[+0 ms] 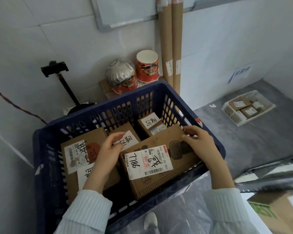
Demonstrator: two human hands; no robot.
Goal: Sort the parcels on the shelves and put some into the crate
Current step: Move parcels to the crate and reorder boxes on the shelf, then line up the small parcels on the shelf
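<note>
Head view, looking down.

- Blue crate (41,149) fills the centre, with slotted walls and an open top.
- A large parcel (159,179) lies tilted inside the crate's 4 o'clock half. Its near end rests up on the crate rim and its white label reads 7786.
- Left hand (108,149): fingers curled at the parcel's 10 o'clock corner, thumb raised, pinching the edge.
- Right hand (198,141): fingers bent over the 1 o'clock corner, gripping it.
- Flat parcel (81,149) sits at 9 o'clock in the crate, partly under the left wrist.
- Two small boxes with handwritten white notes lie deeper in the crate, one (125,132) just beyond the left hand and one (149,124) at 1 o'clock.
- Past the crate at 12 o'clock: a red noodle cup (147,66), a foil-covered cup (122,76) and two cardboard tubes (171,48) leaning upright on the wall.
- White basket (230,114) of small boxes sits on the floor at 2 o'clock, well apart.
</note>
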